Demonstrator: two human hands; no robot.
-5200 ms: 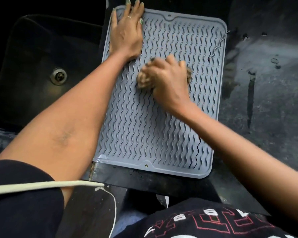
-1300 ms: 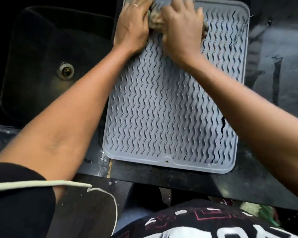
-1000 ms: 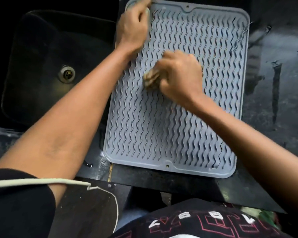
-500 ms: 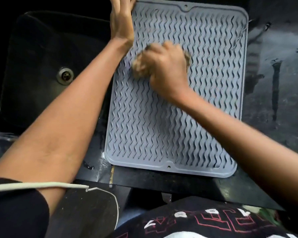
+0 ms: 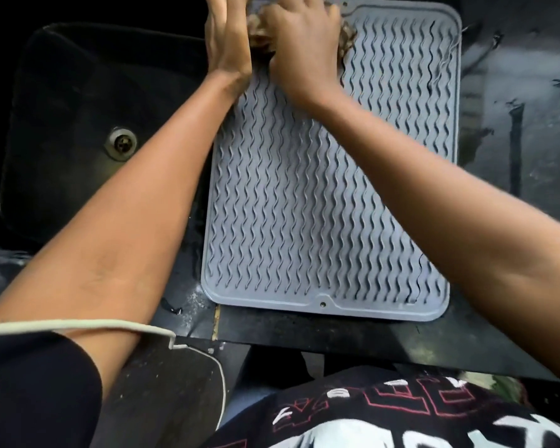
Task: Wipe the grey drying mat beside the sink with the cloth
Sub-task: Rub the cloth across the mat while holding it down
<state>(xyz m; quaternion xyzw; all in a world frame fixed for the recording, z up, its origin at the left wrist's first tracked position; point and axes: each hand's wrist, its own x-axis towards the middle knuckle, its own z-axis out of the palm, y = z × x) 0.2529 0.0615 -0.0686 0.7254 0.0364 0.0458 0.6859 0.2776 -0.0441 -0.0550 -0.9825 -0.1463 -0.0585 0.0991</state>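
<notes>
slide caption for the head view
Right hand scrubs cloth at grey drying mat's far-left corner; left hand alongside.

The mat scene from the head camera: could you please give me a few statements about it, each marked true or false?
1. The cloth is at the mat's far end. True.
2. The right hand covers the cloth. True.
3. The left hand is in the sink. False: it is at the mat's far left corner, beside the cloth.
4. The sink lies right of the mat. False: it lies left.
5. The mat has wavy ridges. True.
</notes>
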